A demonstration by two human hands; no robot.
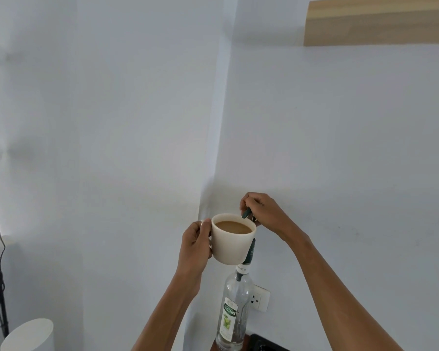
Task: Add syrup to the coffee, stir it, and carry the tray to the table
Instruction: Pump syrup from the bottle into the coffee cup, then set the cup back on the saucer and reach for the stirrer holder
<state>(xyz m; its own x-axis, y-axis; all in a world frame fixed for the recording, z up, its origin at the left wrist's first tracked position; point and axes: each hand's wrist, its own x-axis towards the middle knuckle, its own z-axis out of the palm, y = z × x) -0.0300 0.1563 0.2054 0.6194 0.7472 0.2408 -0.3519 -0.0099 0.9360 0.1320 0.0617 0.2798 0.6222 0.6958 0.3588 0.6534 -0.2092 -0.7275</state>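
The left hand (197, 243) is wrapped around the cup (232, 239) of coffee (233, 227), held raised beside the pump (247, 214). The right hand (261, 211) is curled closed on the pump of the upright syrup bottle (233, 310).

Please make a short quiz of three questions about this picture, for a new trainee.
1. True or false: the mug stands on a tray.
2. Which hand presses the pump on the bottle? A) left B) right
3. What fills the mug?

Key:
1. False; the left hand holds it in the air under the pump.
2. B; the right hand.
3. Light brown coffee.
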